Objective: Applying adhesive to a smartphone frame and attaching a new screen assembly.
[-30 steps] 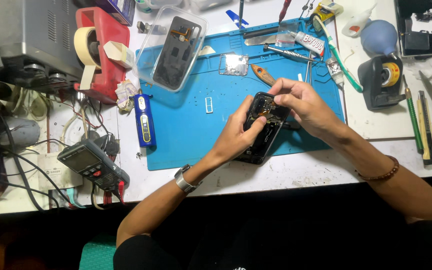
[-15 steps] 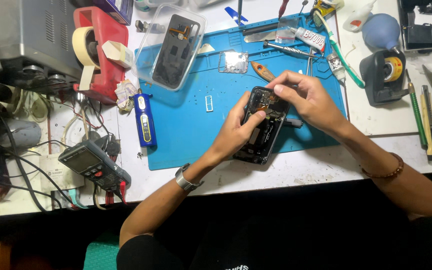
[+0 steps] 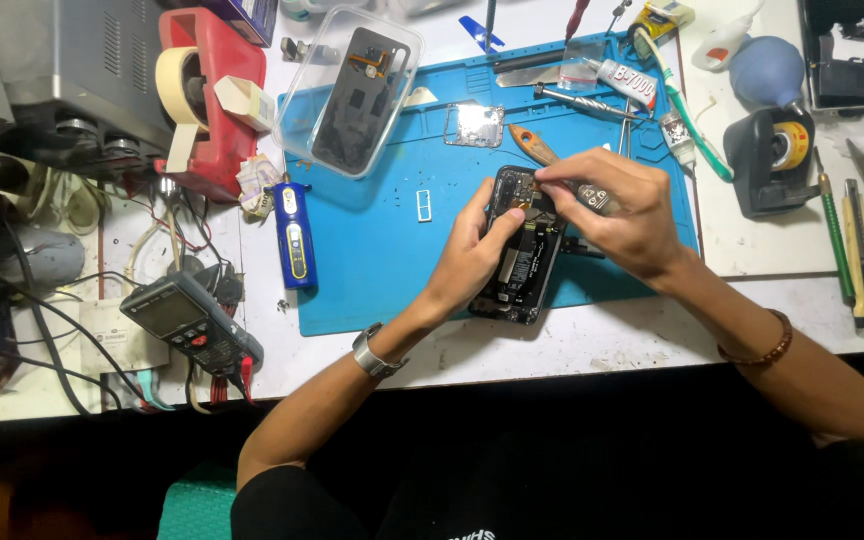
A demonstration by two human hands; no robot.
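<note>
Your phone (image 3: pixel 524 250) lies open on the mat (image 3: pixel 382 250), your left hand (image 3: pixel 472 250) on its left side and your right hand (image 3: pixel 617 205) over its top right. Behind it on the mat sit a frame (image 3: pixel 474 125) and, further left, a tray (image 3: pixel 350 90). A multimeter (image 3: pixel 192 322) lies left of the mat, a tape dispenser (image 3: pixel 207 100) behind it.

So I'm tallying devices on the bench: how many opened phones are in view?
2: one black opened phone on the blue mat, steadied by the left hand and worked by the right hand; another dark opened phone in the clear plastic tray.
</note>
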